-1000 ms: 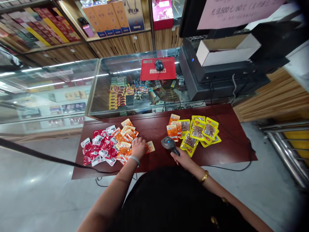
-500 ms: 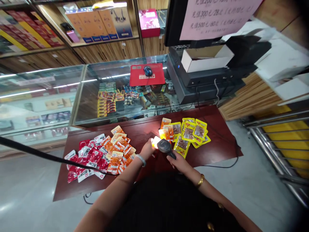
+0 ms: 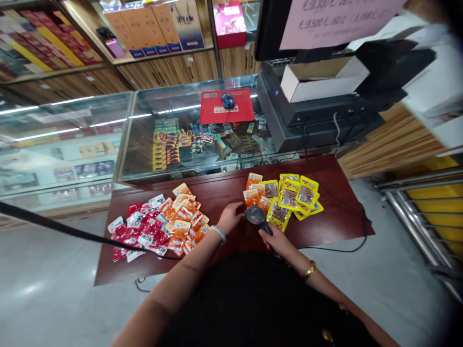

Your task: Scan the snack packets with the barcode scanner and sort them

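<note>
My right hand (image 3: 274, 238) grips the handle of a black barcode scanner (image 3: 255, 215), its head tilted over the dark red table. Just left of the scanner head is my left hand (image 3: 231, 218), fingers apart and nothing visible in them. Right of it lie several orange snack packets (image 3: 251, 196), partly overlapped by yellow snack packets (image 3: 289, 196). Left of my left wrist is a heap of orange packets (image 3: 180, 233), which borders a pile of red and white packets (image 3: 149, 229).
Behind the table (image 3: 220, 246) stands a glass display case (image 3: 137, 144) with a red mouse pad (image 3: 208, 113) and mouse (image 3: 227, 100). A white open box (image 3: 307, 89) sits on dark equipment below a monitor. A black cable (image 3: 72, 229) crosses the left side. Metal rails (image 3: 405, 217) stand right.
My left hand has let go of the lit packet beside the other orange packets on the right. The scanner's bright light no longer shows. The whole view has shifted slightly.
</note>
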Action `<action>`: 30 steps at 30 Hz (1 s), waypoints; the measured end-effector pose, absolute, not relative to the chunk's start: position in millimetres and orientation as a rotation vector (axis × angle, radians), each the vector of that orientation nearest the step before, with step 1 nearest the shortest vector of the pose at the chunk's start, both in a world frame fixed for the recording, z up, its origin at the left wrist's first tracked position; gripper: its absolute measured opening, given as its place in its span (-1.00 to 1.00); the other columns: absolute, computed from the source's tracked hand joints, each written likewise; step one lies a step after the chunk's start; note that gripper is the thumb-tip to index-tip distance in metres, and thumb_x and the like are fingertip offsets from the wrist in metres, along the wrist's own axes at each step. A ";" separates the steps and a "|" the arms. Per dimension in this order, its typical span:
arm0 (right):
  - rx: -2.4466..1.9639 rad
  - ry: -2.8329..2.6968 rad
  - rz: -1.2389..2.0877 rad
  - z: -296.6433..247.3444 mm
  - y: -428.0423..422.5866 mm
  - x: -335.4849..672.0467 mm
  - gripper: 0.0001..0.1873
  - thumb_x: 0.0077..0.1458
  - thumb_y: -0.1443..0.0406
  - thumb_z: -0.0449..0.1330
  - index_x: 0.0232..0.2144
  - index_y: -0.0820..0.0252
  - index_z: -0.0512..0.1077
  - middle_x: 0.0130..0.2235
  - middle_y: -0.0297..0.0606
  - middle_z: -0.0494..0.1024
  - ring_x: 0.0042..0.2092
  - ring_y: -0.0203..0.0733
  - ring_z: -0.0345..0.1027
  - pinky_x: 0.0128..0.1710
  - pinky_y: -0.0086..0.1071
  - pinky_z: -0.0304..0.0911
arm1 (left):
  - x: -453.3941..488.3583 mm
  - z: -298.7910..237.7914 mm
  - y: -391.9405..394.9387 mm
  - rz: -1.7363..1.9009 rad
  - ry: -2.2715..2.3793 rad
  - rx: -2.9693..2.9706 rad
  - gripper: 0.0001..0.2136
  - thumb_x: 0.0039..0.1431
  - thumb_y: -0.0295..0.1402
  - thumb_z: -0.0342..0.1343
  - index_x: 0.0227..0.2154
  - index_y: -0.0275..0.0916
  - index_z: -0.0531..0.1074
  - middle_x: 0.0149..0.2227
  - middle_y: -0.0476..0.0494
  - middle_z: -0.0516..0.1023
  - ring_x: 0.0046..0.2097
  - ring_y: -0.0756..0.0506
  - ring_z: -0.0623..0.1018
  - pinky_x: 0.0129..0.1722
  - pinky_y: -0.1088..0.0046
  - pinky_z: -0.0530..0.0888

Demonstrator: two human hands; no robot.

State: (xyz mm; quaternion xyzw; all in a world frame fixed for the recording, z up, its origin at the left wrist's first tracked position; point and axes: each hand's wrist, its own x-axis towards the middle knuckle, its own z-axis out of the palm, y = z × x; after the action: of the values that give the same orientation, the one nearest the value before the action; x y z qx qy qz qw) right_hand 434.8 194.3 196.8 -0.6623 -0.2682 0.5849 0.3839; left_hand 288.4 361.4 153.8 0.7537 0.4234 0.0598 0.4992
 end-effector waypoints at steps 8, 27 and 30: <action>-1.635 -0.874 1.589 182.7 201.4 421.4 -0.53 0.10 -0.02 0.14 -0.09 0.18 0.29 -0.61 -0.54 0.25 -0.64 -0.36 0.13 -0.63 -0.48 0.09 | 175.7 186.3 346.0 -0.273 1.725 2.273 -0.44 -0.01 -0.27 0.25 0.09 -0.29 0.31 0.08 -0.36 0.36 0.12 -0.31 0.32 0.11 0.14 0.26; -1.606 -1.075 1.662 187.2 218.7 401.3 -0.50 0.07 0.01 0.23 -0.03 0.16 0.37 -0.45 -0.35 0.46 -0.54 -0.29 0.28 -0.58 -0.46 0.18 | 168.7 169.9 327.1 -0.284 1.633 1.840 -0.63 0.14 -0.16 0.14 -0.09 -0.23 0.23 -0.28 -0.19 0.54 -0.22 -0.17 0.56 -0.26 0.40 0.38; -1.592 -1.033 1.662 191.6 226.2 403.4 -0.53 0.11 0.00 0.18 -0.05 0.17 0.34 -0.51 -0.43 0.38 -0.60 -0.35 0.20 -0.64 -0.49 0.11 | 191.4 163.9 334.7 -0.090 1.514 1.750 -0.67 0.10 -0.20 0.19 -0.15 -0.21 0.26 -0.24 -0.14 0.53 -0.22 -0.11 0.56 -0.26 0.45 0.38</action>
State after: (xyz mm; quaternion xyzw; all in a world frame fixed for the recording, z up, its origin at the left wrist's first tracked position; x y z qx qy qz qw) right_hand 403.4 226.2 191.6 -0.6010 -0.3901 0.6277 0.3044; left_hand 191.4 334.7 163.9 0.6922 0.5988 -0.0356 0.4013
